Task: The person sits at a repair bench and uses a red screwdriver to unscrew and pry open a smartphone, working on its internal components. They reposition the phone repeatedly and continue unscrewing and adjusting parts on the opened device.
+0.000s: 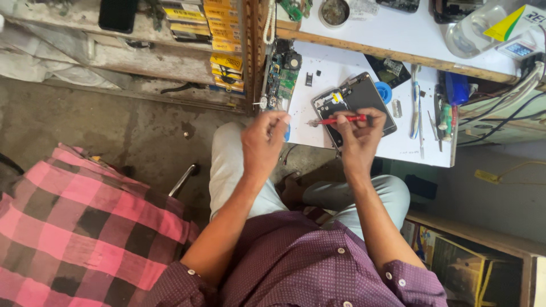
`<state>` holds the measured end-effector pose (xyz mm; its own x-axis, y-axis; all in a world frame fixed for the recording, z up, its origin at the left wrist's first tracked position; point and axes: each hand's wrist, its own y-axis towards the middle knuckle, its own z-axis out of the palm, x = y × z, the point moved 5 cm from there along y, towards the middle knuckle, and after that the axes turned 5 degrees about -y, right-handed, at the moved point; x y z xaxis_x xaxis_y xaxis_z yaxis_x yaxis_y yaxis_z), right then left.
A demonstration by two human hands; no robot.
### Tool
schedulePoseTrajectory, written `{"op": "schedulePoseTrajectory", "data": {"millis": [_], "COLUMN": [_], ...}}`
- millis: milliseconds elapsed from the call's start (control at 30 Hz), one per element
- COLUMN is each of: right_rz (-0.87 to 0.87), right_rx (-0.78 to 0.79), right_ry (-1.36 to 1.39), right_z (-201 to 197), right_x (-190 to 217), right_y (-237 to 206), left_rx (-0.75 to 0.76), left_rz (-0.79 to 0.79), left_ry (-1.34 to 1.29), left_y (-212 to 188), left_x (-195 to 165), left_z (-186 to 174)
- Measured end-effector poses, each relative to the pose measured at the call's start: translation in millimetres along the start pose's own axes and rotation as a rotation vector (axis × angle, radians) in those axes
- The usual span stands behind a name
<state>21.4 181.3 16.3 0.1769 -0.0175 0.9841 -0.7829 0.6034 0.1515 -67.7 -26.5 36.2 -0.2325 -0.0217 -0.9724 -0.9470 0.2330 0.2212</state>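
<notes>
near the front edge of the white tabletop (341, 62), an opened phone (355, 105) lies back-side up, its inner frame showing at the end nearest the person. the right hand (358, 133) is closed round a red-handled screwdriver (340, 120), whose tip points left at the phone's near corner, so the step in hand looks like working the small screws of the casing. the left hand (264, 142) hovers just off the tabletop's front-left corner with fingers pinched together, perhaps on a tiny screw, though nothing can be made out between them. the next move calls for a steady tip seated square in a screw head and somewhere safe for loose parts. a green circuit board (281, 74) lies along the left edge, tweezers and tools (418, 108) to the right of the phone. the screw heads themselves are too small to see, and the right palm hides the phone's lower edge.
</notes>
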Motion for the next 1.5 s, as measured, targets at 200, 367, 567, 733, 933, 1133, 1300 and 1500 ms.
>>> {"op": "schedulePoseTrajectory", "data": {"millis": [200, 367, 567, 733, 933, 1133, 1300, 1500], "right_rz": [0.072, 0.053, 0.059, 0.055, 0.047, 0.047, 0.055, 0.065], "right_rx": [-0.13, -0.176, -0.184, -0.178, -0.151, -0.142, -0.154, -0.15], "right_ry": [0.186, 0.266, 0.285, 0.256, 0.21, 0.17, 0.166, 0.176], "right_z": [-11, -21, -32, -34, -36, -38, -43, -43], "right_x": [19, 23, 22, 23, 22, 24, 28, 31], "right_y": [-3, -3, -17, -25, -32, -37, -40, -43], "left_rx": [0.173, 0.182, 0.212, 0.259, 0.286, 0.274, 0.29, 0.349], "left_rz": [-0.379, -0.55, -0.627, -0.628, -0.648, -0.666, -0.632, -0.6], "left_ry": [-0.304, -0.623, -0.695, -0.685, -0.683, -0.682, -0.7, -0.715], "left_y": [-16, -22, -38, -44, -49, -53, -53, -55], "left_x": [16, 32, 42, 40, 48, 57, 58, 55], "left_z": [34, 58, 68, 73, 77, 80, 78, 81]}}
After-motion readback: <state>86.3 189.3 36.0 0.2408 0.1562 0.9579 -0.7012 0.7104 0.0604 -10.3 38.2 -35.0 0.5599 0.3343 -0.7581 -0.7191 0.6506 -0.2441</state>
